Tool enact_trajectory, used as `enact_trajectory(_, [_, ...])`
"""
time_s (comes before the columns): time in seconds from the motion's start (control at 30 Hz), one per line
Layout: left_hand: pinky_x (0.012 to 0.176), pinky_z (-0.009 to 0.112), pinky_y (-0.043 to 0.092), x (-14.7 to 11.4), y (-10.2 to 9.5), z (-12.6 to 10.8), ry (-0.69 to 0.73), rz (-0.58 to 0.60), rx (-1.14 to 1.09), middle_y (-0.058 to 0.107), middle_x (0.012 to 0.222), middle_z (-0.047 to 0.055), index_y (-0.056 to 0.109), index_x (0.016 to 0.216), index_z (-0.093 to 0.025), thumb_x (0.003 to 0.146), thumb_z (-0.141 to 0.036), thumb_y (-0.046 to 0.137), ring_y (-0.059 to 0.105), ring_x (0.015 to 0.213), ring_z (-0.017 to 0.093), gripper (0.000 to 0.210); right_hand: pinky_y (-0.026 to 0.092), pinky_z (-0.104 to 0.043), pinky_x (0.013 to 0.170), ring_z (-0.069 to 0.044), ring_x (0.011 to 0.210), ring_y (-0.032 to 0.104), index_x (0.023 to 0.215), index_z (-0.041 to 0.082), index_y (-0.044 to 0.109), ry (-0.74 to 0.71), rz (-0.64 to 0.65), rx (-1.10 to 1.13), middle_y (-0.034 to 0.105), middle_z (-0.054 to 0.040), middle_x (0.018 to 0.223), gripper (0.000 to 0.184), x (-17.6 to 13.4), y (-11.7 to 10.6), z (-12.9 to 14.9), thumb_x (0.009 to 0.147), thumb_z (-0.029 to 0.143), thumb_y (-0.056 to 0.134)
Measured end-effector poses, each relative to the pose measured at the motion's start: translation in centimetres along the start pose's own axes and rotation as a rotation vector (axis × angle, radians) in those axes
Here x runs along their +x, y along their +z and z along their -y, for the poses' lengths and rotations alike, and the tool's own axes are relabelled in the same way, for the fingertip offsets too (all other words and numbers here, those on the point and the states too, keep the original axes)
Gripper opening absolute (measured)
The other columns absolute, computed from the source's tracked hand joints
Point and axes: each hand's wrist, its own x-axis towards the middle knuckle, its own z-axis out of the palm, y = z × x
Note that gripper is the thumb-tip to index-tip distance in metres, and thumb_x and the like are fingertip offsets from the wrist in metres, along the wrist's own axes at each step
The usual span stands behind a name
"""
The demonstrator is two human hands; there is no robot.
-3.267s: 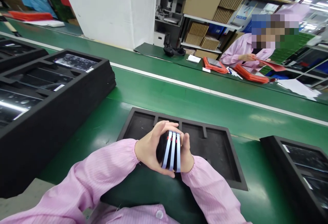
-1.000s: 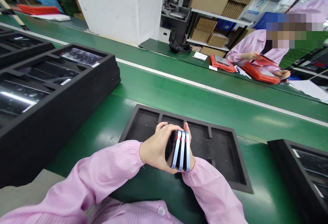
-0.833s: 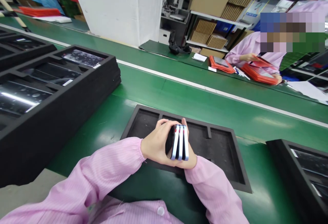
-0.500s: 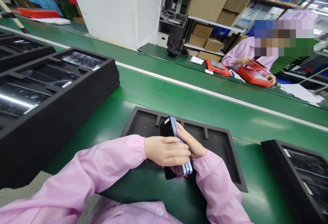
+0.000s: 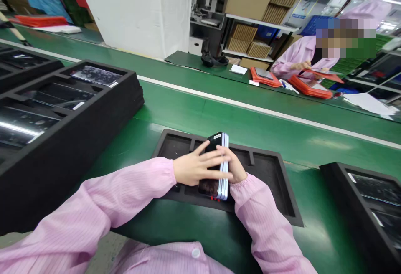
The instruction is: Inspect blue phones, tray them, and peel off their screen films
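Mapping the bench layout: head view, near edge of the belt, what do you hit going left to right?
Stacked black trays holding phones → left hand → stack of phones, stood on edge over the empty tray → right hand → tray of phones at far right.

Phones (image 5: 219,165) in stack: 3, held on edge between two hands: left hand (image 5: 194,169), right hand (image 5: 234,169). Empty black foam tray (image 5: 282,199) under hands: 1, with 4 compartments visible. Loaded tray stack (image 5: 94,115) at worktop left edge: 1, top tray showing 3 glossy panels; second tray (image 5: 19,63) behind it. Loaded tray (image 5: 351,190) at right edge: 1. Co-worker (image 5: 300,57) at far side: 1, with 2 red folders (image 5: 308,88).
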Motion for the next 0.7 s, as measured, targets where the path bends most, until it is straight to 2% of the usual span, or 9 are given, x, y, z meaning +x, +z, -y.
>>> enact_trajectory(0.1, [0.118,0.063,0.008,-0.8,-1.3,0.6,-0.246,-0.133,-0.163,0.005,0.163,0.012,0.008,0.154,-0.03,0.066,-0.001,0.054,0.007,0.149,0.035,0.104,0.05,-0.033,0.087,-0.02,0.095,0.057,0.113,0.026,0.051,-0.146,-0.139,0.023,0.058,0.0009,0.097,0.06,0.8,-0.3,-0.9,0.063,0.042,0.081])
enact_trajectory(0.17, [0.116,0.059,0.02,-0.2,-1.7,1.0,-0.468,-0.257,-0.489,-0.001,0.162,0.014,-0.009,0.153,-0.029,0.07,-0.01,0.056,0.008,0.149,0.036,0.108,0.047,-0.037,0.095,-0.021,0.103,0.056,0.129,0.031,0.043,-0.229,-0.211,-0.036,0.057,0.0005,0.109,0.076,1.0,-0.1,-1.6,0.064,0.04,0.082])
enact_trajectory(0.2, [0.114,0.058,0.025,0.3,-1.7,1.1,-0.593,-0.323,-0.674,0.003,0.161,0.016,-0.012,0.152,-0.028,0.074,-0.018,0.057,0.013,0.148,0.035,0.105,0.045,-0.039,0.098,-0.022,0.108,0.055,0.136,0.033,0.037,-0.248,-0.231,-0.076,0.055,-0.0004,0.116,0.085,1.0,0.0,-1.9,0.064,0.039,0.083])
enact_trajectory(0.27, [0.111,0.055,0.032,1.5,-1.2,1.3,-0.797,-0.432,-0.979,0.022,0.156,0.016,-0.006,0.153,-0.029,0.084,-0.034,0.053,0.025,0.144,0.034,0.09,0.042,-0.04,0.104,-0.023,0.117,0.051,0.145,0.033,0.024,-0.264,-0.211,-0.145,0.05,-0.0033,0.13,0.099,0.9,0.4,-2.6,0.065,0.038,0.083])
enact_trajectory(0.3, [0.11,0.053,0.033,2.2,-0.9,1.3,-0.837,-0.463,-1.065,0.032,0.151,0.015,0.004,0.153,-0.028,0.086,-0.039,0.051,0.03,0.142,0.033,0.082,0.041,-0.041,0.106,-0.024,0.121,0.05,0.147,0.032,0.021,-0.266,-0.17,-0.17,0.048,-0.0047,0.135,0.101,0.8,0.6,-2.9,0.067,0.037,0.083])
enact_trajectory(0.37, [0.111,0.046,0.034,3.0,-0.1,1.3,-0.82,-0.477,-1.114,0.046,0.14,0.012,0.032,0.146,-0.024,0.087,-0.04,0.053,0.039,0.135,0.03,0.065,0.039,-0.04,0.108,-0.024,0.124,0.049,0.145,0.029,0.024,-0.268,-0.078,-0.205,0.048,-0.0067,0.138,0.095,0.6,0.9,-3.4,0.07,0.036,0.081])
enact_trajectory(0.43, [0.109,0.039,0.035,3.2,0.4,1.3,-0.799,-0.477,-1.119,0.054,0.128,0.009,0.051,0.129,-0.02,0.085,-0.034,0.056,0.048,0.124,0.027,0.047,0.04,-0.041,0.107,-0.024,0.123,0.051,0.142,0.026,0.03,-0.259,-0.017,-0.222,0.051,-0.0078,0.135,0.086,0.6,0.9,-3.5,0.073,0.036,0.079])
enact_trajectory(0.57, [0.097,0.036,0.044,2.3,0.4,1.8,-0.863,-0.488,-1.204,0.058,0.11,0.006,0.054,0.118,-0.019,0.084,-0.032,0.056,0.055,0.107,0.024,0.036,0.045,-0.044,0.1,-0.025,0.109,0.059,0.147,0.028,0.024,-0.183,0.076,-0.23,0.058,-0.0082,0.124,0.089,0.7,0.5,-3.5,0.076,0.037,0.077])
enact_trajectory(0.7, [0.099,0.034,0.041,1.5,-0.1,2.4,-0.816,-0.443,-1.209,0.059,0.105,0.004,0.055,0.116,-0.02,0.082,-0.032,0.061,0.055,0.105,0.022,0.036,0.047,-0.044,0.097,-0.026,0.11,0.059,0.149,0.033,0.023,-0.148,0.132,-0.193,0.055,-0.0069,0.131,0.09,0.7,0.3,-3.3,0.076,0.037,0.077])
